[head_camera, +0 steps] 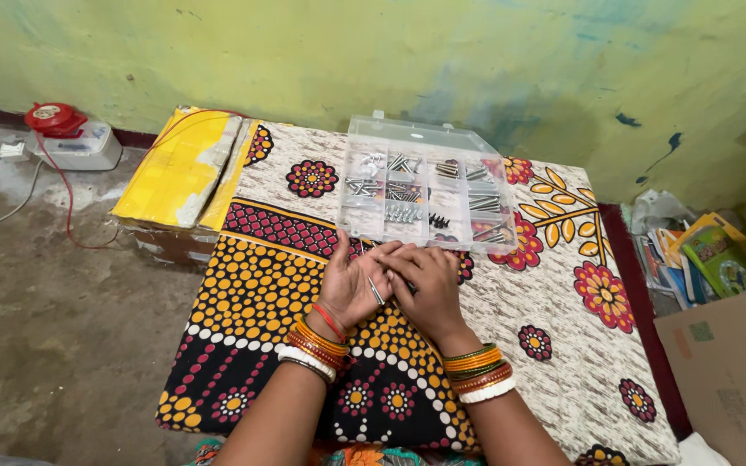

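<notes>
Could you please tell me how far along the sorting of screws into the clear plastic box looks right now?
Done: several compartments of the clear plastic organiser box already hold metal screws. In hand: the left hand and right hand meet over a silver bolt. Left: unclear; no loose pile shows on the patterned cloth.

Patterned cloth point(563, 345) (clear organizer box point(425, 185) atop)

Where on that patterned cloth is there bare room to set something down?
The cloth is bare to the right of the right hand, below the organizer box. It is also bare to the left of the left hand, beside the yellow cardboard. It is crowded in the middle, where both hands meet over small screws close to the box.
</notes>
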